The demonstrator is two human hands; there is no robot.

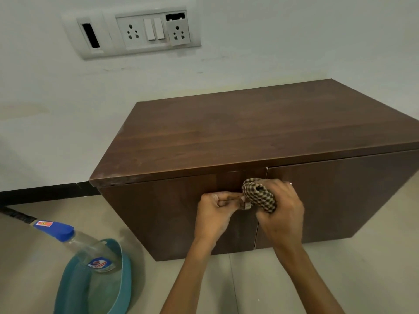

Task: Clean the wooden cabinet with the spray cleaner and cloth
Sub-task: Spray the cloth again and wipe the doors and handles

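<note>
Hands: left hand (214, 210) gripping small metal handle (246, 206); right hand (282, 214) clutching checked brown cloth (259, 196).
Progress: dark wooden cabinet (249, 128) looking dusty near-left; seemingly midway.

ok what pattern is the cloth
Dark brown and tan checks; the cloth is bunched in the right hand, clearest in the head view.

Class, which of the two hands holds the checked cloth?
The right hand grips the checked cloth against the cabinet front; the left hand holds the door handle instead.
</note>
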